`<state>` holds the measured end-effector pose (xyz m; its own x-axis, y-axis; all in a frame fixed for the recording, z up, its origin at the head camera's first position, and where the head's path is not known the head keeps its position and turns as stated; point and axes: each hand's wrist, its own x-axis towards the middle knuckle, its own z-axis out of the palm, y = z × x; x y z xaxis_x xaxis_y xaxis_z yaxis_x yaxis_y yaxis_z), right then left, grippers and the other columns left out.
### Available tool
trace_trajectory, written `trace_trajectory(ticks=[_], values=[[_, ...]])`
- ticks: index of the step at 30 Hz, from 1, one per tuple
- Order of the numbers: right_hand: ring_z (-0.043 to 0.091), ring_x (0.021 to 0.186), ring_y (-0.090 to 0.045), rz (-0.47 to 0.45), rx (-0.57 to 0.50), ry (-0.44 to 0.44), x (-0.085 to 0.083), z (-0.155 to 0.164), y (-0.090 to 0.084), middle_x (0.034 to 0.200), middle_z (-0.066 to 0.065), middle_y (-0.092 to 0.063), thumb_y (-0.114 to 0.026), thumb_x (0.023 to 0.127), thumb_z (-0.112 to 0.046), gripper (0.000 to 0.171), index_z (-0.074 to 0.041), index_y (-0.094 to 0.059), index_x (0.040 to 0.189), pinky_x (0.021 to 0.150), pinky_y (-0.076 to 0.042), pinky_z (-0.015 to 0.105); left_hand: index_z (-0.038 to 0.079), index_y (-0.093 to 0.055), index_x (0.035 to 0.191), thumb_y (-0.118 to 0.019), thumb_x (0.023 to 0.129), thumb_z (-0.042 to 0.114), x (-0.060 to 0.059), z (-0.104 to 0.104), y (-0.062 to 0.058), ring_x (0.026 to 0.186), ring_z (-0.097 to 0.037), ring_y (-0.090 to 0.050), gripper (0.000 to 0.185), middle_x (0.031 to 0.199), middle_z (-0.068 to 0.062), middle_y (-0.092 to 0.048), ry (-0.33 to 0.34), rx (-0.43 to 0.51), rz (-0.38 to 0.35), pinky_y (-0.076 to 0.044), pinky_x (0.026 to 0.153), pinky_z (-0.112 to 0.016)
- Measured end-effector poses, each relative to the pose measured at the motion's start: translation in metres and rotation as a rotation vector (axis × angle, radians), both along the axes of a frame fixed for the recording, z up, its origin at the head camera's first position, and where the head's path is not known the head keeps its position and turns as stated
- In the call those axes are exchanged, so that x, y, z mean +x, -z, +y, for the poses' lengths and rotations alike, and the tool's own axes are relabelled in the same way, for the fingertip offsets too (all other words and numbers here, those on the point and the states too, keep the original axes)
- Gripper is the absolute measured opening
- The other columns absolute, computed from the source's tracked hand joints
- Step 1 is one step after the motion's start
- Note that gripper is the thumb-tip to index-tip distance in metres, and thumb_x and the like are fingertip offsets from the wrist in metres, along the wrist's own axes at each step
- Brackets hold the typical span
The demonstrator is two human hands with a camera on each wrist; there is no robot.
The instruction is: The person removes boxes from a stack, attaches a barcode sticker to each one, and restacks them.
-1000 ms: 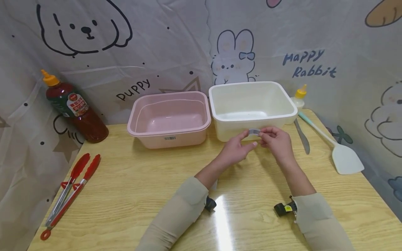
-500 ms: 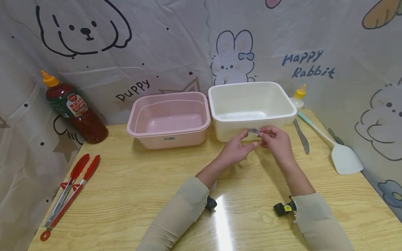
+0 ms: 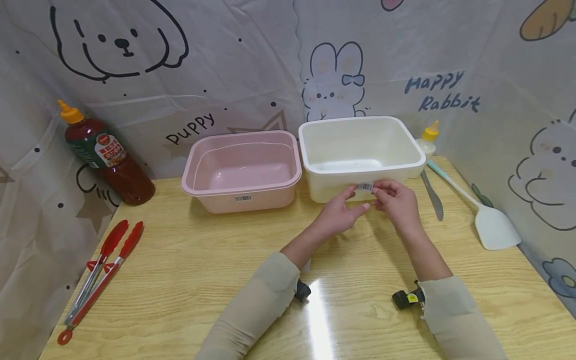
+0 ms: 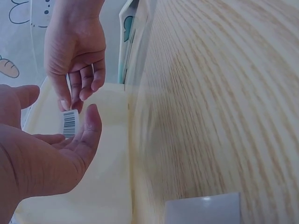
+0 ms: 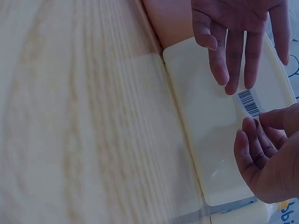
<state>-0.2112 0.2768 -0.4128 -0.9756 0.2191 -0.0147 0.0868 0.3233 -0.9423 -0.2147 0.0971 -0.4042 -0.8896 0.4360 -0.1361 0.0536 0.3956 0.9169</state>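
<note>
Pinching barcode sticker between right hand and left hand, against white tub front wall

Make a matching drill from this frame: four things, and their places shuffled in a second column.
Things:
1. barcode sticker
2. red tongs
3. sauce bottle
4. white spatula

Places:
A. back left corner of the table, against the curtain
B. right side of the table, beside a knife
C. front wall of the white tub, between the fingers of both hands
D. left front of the table, lying flat

Pairs: 1-C, 2-D, 3-A, 4-B
</note>
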Motion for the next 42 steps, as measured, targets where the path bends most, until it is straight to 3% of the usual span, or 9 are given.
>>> trace_trajectory(ticks=[5,9,12,17,21,26,30,38,42], values=[[0.002,0.075,-0.065,0.008,0.0,0.0,0.0,0.002,0.001,0.119,0.022,-0.066,-0.061,0.102,-0.024,0.037,0.004,-0.062,0.127,0.071,-0.059,0.018,0.021,-0.033,0.16,-0.063,0.099,0.042,0.003,0.002,0.0,0.094,-0.021,-0.07,0.071,0.154,-0.006,-0.051,-0.019,-0.036,-0.005,-0.055,0.086,-0.035],[0.003,0.076,-0.065,0.019,0.001,-0.003,0.0,0.003,0.001,0.119,0.021,-0.066,-0.061,0.102,-0.025,0.038,0.003,-0.062,0.128,0.071,-0.059,0.018,0.021,-0.034,0.159,-0.062,0.1,0.042,0.005,0.006,0.001,0.109,-0.021,-0.07,0.068,0.151,-0.007,-0.054,0.003,-0.027,-0.051,-0.058,0.081,-0.032],[0.003,0.075,-0.066,0.024,-0.008,-0.001,0.001,0.002,0.002,0.116,0.017,-0.068,-0.06,0.103,-0.026,0.039,0.003,-0.062,0.128,0.071,-0.059,0.018,0.024,-0.033,0.16,-0.062,0.1,0.042,0.004,0.008,0.0,0.102,-0.018,-0.071,0.069,0.15,-0.008,-0.054,0.027,0.0,-0.069,-0.059,0.071,-0.031],[0.002,0.074,-0.066,0.025,-0.012,0.011,0.0,0.001,0.003,0.117,0.013,-0.067,-0.054,0.105,-0.032,0.043,0.002,-0.062,0.129,0.071,-0.059,0.019,0.025,-0.029,0.161,-0.062,0.1,0.043,-0.001,0.009,0.0,0.095,-0.015,-0.069,0.072,0.145,-0.008,-0.058,0.024,0.012,-0.061,-0.06,0.072,-0.036],[0.002,0.076,-0.066,0.032,0.025,0.025,0.0,0.002,0.003,0.118,0.013,-0.066,-0.049,0.107,-0.037,0.046,0.001,-0.062,0.129,0.072,-0.06,0.02,0.027,-0.031,0.16,-0.062,0.1,0.041,-0.004,0.009,0.0,0.096,-0.016,-0.069,0.069,0.143,-0.008,-0.059,0.014,0.011,-0.054,-0.058,0.072,-0.031],[0.002,0.073,-0.066,0.035,0.034,0.042,0.001,0.001,0.004,0.103,0.0,-0.067,-0.048,0.107,-0.039,0.047,0.003,-0.065,0.119,0.069,-0.059,0.019,0.027,-0.034,0.159,-0.062,0.1,0.04,-0.004,0.008,-0.001,0.094,-0.016,-0.069,0.067,0.141,-0.009,-0.061,0.013,0.021,-0.048,-0.056,0.069,-0.027],[0.003,0.072,-0.067,0.035,0.027,-0.026,-0.001,-0.002,0.006,0.094,-0.004,-0.066,-0.049,0.106,-0.039,0.048,0.003,-0.067,0.118,0.069,-0.059,0.021,0.028,-0.035,0.159,-0.062,0.1,0.038,-0.005,0.007,-0.001,0.096,-0.02,-0.071,0.065,0.14,-0.01,-0.062,0.029,0.03,-0.046,-0.055,0.066,-0.026],[0.01,0.074,-0.071,0.035,0.018,-0.044,-0.003,-0.001,0.009,0.09,-0.005,-0.07,-0.042,0.106,-0.051,0.057,-0.004,-0.066,0.127,0.071,-0.061,0.024,0.032,-0.036,0.158,-0.061,0.101,0.036,-0.007,0.0,0.002,0.096,-0.023,-0.071,0.062,0.137,-0.01,-0.064,0.031,0.058,-0.065,-0.061,0.082,-0.043],[0.01,0.076,-0.071,0.01,0.0,-0.091,-0.003,0.0,0.008,0.094,-0.001,-0.07,-0.036,0.106,-0.056,0.065,-0.003,-0.063,0.131,0.075,-0.062,0.028,0.034,-0.036,0.157,-0.062,0.101,0.035,-0.007,0.001,0.008,0.092,-0.025,-0.071,0.062,0.137,-0.013,-0.064,0.028,0.071,-0.046,-0.061,0.081,-0.046]])
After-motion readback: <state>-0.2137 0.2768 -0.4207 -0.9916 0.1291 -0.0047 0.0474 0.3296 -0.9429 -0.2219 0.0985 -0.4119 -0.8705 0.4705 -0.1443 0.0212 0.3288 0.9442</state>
